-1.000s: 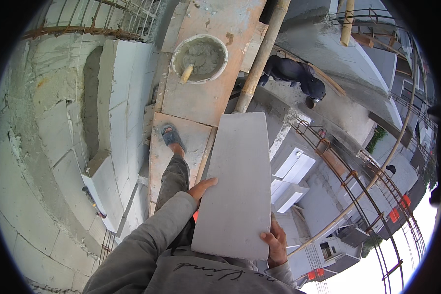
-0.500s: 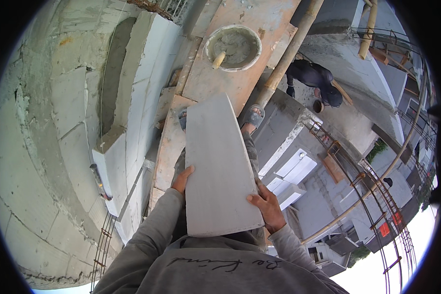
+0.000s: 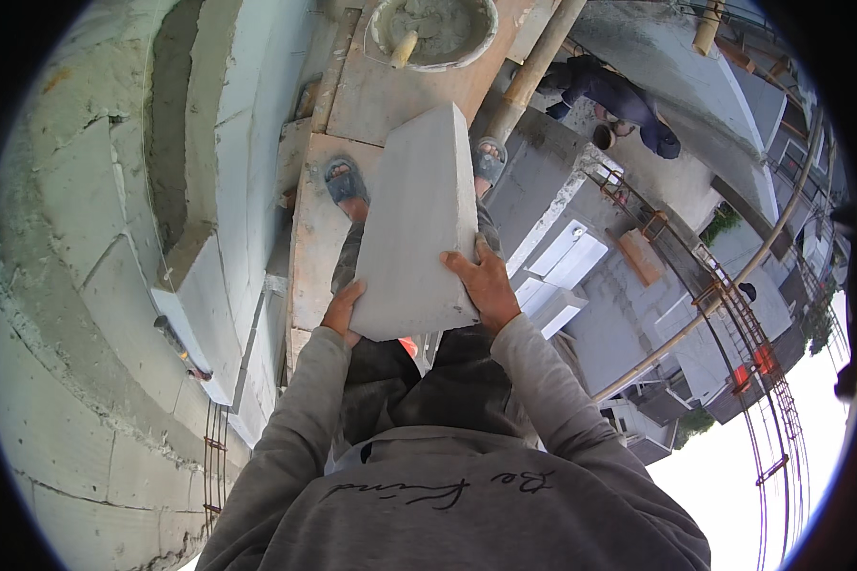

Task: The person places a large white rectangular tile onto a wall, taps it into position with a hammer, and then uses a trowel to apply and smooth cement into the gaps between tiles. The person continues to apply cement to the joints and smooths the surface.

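A long pale grey lightweight concrete block [image 3: 414, 219] is held out in front of my body, above the planks and between my sandalled feet. My left hand [image 3: 344, 311] grips its left side close to the near end, fingers wrapped beneath. On the right edge, my right hand [image 3: 487, 285] is closed around it, thumb lying on the top face. The undersides of both grips are hidden by the block. Beyond its far end sits a round tub of grey mortar [image 3: 433, 67], with a light-coloured handle [image 3: 404, 49] sticking out.
I stand on a wooden plank platform [image 3: 338, 257] beside a bamboo pole [image 3: 533, 81]. To the left rises a block wall [image 3: 186, 324] with a mortared course and a string line. Below right, another person [image 3: 628, 100] bends near a bucket [image 3: 604, 137]. Rebar cages [image 3: 724, 295] stand at right.
The block has been drawn lower, nearer my legs, and tilted so its right side face shows. My left foot has come into fuller view, and the tub sits higher in the picture.
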`<control>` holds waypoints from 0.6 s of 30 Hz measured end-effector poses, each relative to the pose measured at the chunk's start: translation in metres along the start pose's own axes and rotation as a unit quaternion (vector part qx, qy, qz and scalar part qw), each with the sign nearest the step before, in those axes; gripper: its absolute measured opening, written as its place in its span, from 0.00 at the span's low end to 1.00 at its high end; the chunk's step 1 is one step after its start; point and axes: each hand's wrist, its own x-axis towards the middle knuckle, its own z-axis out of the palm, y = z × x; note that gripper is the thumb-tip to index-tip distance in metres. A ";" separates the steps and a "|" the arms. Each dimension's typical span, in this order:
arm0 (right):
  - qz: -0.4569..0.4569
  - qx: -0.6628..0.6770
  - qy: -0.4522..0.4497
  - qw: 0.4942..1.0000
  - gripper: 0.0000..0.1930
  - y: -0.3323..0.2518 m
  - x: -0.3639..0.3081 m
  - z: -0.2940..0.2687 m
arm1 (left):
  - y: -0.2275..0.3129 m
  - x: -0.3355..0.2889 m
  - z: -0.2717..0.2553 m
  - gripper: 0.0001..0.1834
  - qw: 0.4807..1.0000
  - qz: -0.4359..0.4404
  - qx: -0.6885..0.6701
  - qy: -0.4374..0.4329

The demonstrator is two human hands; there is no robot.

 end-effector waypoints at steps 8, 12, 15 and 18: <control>-0.014 0.021 0.008 1.000 0.49 0.007 0.009 0.003 | 0.015 -0.021 0.013 0.34 1.000 0.015 -0.013 0.000; 0.000 0.109 -0.025 0.994 0.48 0.008 0.055 -0.006 | 0.041 -0.020 0.002 0.35 0.995 0.002 0.075 -0.058; 0.050 0.146 -0.017 0.988 0.39 0.001 0.103 -0.014 | 0.046 -0.014 -0.004 0.36 0.986 -0.005 0.140 -0.086; 0.066 0.195 -0.029 0.978 0.34 0.013 0.123 -0.020 | 0.051 0.013 -0.004 0.35 0.982 -0.020 0.150 -0.110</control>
